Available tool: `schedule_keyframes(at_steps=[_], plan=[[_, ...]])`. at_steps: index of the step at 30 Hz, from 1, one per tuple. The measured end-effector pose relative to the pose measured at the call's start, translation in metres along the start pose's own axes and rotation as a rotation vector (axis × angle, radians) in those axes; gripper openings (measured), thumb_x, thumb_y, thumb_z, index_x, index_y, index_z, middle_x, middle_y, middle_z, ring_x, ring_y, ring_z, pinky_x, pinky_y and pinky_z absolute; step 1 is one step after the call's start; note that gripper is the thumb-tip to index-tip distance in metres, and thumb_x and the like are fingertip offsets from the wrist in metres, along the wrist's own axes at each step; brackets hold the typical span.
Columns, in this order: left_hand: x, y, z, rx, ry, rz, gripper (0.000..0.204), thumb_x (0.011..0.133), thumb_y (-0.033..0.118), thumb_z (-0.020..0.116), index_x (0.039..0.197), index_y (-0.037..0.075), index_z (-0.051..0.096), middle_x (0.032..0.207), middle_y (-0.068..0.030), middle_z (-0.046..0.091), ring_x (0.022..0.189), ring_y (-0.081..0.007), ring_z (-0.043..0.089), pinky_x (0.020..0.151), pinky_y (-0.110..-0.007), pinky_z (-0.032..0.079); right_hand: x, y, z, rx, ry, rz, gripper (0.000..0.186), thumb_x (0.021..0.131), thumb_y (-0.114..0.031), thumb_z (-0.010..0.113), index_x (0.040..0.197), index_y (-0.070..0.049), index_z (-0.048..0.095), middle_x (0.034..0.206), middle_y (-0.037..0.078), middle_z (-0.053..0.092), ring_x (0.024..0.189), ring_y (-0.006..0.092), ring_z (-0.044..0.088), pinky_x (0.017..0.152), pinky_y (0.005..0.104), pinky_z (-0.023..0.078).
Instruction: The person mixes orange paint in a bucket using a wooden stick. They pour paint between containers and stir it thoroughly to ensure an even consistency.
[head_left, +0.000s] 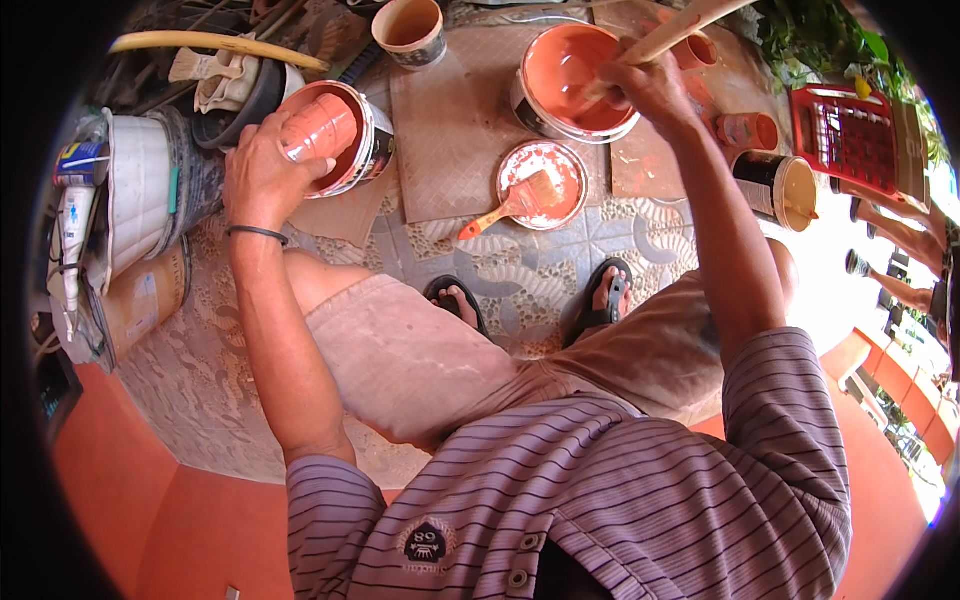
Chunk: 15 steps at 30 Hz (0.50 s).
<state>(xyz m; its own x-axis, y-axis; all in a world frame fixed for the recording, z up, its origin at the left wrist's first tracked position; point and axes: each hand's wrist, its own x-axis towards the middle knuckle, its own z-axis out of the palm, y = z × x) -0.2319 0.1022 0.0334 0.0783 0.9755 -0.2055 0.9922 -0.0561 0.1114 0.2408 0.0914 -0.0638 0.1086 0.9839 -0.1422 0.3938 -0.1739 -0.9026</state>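
Note:
My left hand (262,170) is closed on an orange paint-coated cylindrical container (318,130), held tilted at the mouth of a white-rimmed paint bucket (368,155) at upper left. My right hand (640,85) grips a long wooden stick (685,25), its lower part inside a bucket of orange paint (570,70) at upper centre. Between my hands, lower down, a round lid (553,204) smeared with white and orange paint carries a brush (499,211) with an orange handle.
An empty-looking tub (408,32), tan paint can (770,190), orange cup (747,131) and red crate (843,140) surround me on cardboard (440,150) and patterned tiles (510,300). Clutter with a caulk tube (75,240) lines the left. Another person's legs (895,280) show far right.

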Motion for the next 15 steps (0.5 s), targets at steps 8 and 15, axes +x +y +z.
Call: schedule_keyframes(at_steps=[8, 15], plan=[[-0.004, 0.001, 0.0, -0.001, 0.01, -0.006, 0.085, 0.067, 0.032, 0.096, 0.143, 0.009, 0.068, 0.131, -0.0255, 0.07, 0.122, -0.0434, 0.069, 0.105, -0.049, 0.055, 0.024, 0.014, -0.016, -0.147, 0.073, -0.156, 0.016, 0.09, -0.013, 0.08, 0.091, 0.0, 0.07, 0.076, 0.007, 0.072, 0.061, 0.0118, 0.068, 0.057, 0.0275, 0.055], [-0.002, -0.002, -0.001, -0.008, -0.001, 0.002, 0.086, 0.069, 0.035, 0.095, 0.147, 0.012, 0.065, 0.134, -0.025, 0.069, 0.122, -0.0466, 0.068, 0.108, -0.052, 0.054, -0.001, -0.001, 0.011, 0.043, -0.008, 0.038, 0.017, 0.09, -0.012, 0.079, 0.088, 0.001, 0.069, 0.073, 0.009, 0.072, 0.06, 0.0142, 0.069, 0.054, 0.0282, 0.054]])
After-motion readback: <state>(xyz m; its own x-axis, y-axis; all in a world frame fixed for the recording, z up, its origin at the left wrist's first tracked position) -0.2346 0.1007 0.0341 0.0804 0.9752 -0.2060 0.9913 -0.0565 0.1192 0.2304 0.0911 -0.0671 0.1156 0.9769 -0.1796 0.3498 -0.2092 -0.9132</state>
